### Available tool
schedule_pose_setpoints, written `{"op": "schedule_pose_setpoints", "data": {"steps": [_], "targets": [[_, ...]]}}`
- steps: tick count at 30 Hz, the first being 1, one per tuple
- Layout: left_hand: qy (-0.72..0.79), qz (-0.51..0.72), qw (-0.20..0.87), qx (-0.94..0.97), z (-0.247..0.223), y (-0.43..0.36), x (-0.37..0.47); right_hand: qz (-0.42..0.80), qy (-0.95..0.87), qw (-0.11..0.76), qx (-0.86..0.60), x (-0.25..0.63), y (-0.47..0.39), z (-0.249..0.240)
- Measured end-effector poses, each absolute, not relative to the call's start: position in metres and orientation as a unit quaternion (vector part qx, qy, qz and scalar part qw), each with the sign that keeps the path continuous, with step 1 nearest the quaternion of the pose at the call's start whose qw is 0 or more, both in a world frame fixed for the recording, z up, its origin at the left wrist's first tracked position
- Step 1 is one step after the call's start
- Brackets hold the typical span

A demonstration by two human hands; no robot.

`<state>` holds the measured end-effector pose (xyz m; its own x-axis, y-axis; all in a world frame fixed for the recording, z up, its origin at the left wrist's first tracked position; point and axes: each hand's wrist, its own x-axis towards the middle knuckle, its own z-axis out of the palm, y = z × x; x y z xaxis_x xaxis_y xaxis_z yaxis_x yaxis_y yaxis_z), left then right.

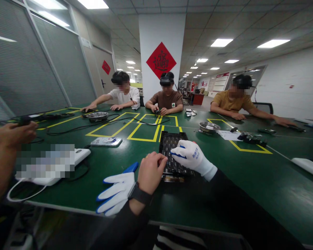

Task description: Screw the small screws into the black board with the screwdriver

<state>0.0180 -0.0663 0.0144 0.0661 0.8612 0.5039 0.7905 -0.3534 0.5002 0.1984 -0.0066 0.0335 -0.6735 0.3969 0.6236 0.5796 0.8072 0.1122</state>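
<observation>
Left hand (150, 171): bare, with a dark wristwatch (140, 194) strapped on; fingers are bent, thumb and forefinger drawn together at the left side of the black tray (162, 144). Whether anything is pinched cannot be told.
Right hand (190, 154): covered by a white-and-blue work glove; fingers are curled over the tray. Whether anything is gripped cannot be told.
Tray position: set between and beyond the fingers, on the green table (144, 148); presumably so placed to be reached from both sides.
Loose glove (120, 192): laid left of the left fingers, near the table edge; probably left off for a finer touch.
Phone (106, 141): laid flat, beyond and left of the left fingers; seemingly kept clear of them.
Metal bowl (209, 127): stood beyond and right of the right fingers, well apart.
</observation>
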Motion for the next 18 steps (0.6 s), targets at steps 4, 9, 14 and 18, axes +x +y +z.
{"op": "schedule_pose_setpoints", "data": {"steps": [4, 9, 14, 18], "targets": [[0.536, 0.381, 0.157, 0.736, 0.026, -0.05, 0.022, -0.225, -0.887, 0.307, -0.26, 0.205, -0.007, 0.027], [0.511, 0.379, 0.266, 0.725, 0.021, -0.038, 0.021, -0.274, -0.887, 0.288, -0.237, 0.205, -0.011, 0.025], [0.527, 0.387, 0.236, 0.719, 0.011, -0.035, 0.02, -0.161, -0.884, 0.317, -0.304, 0.201, -0.009, 0.027], [0.536, 0.403, 0.132, 0.73, 0.009, -0.039, 0.023, -0.019, -0.832, 0.392, -0.393, 0.202, -0.003, 0.022]]}}
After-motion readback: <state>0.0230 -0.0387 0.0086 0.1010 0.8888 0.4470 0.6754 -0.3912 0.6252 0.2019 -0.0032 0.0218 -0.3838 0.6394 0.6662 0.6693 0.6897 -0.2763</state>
